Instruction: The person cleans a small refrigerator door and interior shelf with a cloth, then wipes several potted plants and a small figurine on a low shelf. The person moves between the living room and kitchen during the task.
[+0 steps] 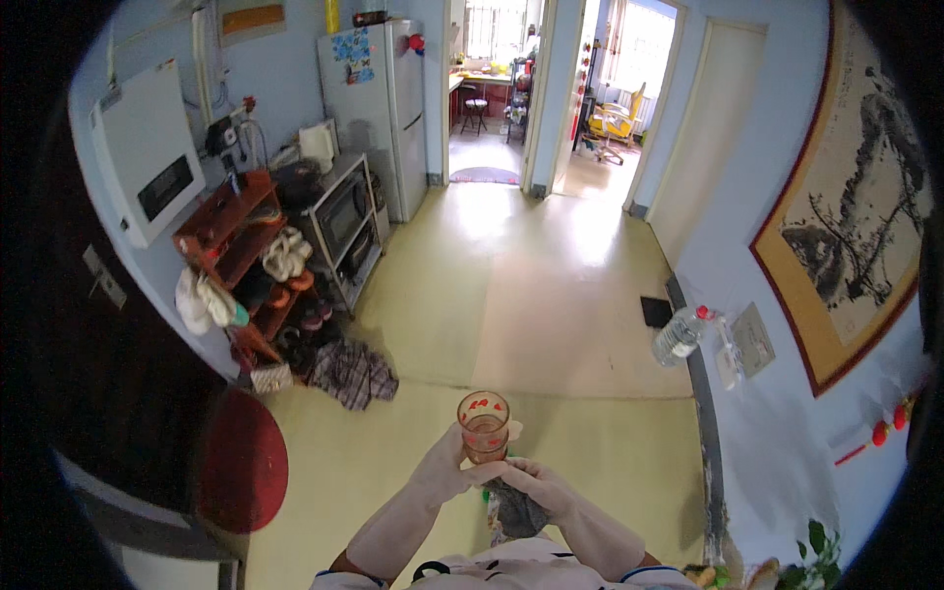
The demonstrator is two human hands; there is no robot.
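Observation:
A clear, brownish-tinted drinking glass (484,446) with red motifs is held upright in front of my body, its open rim facing up towards me. My left hand (451,463), in a long white glove, wraps around the side of the glass. My right hand (542,488), gloved the same way, grips a dark grey cloth (522,512) close under the base of the glass. The cloth hangs down below my fingers. Whether the right fingertips touch the glass itself is hard to tell.
Left stand a wooden shoe rack (243,258), a metal shelf (343,228) and a refrigerator (402,118). A plaid cloth (358,372) lies on the floor. By the right wall is a large plastic water bottle (677,339). A red round mat (247,461) lies left; two doorways open ahead.

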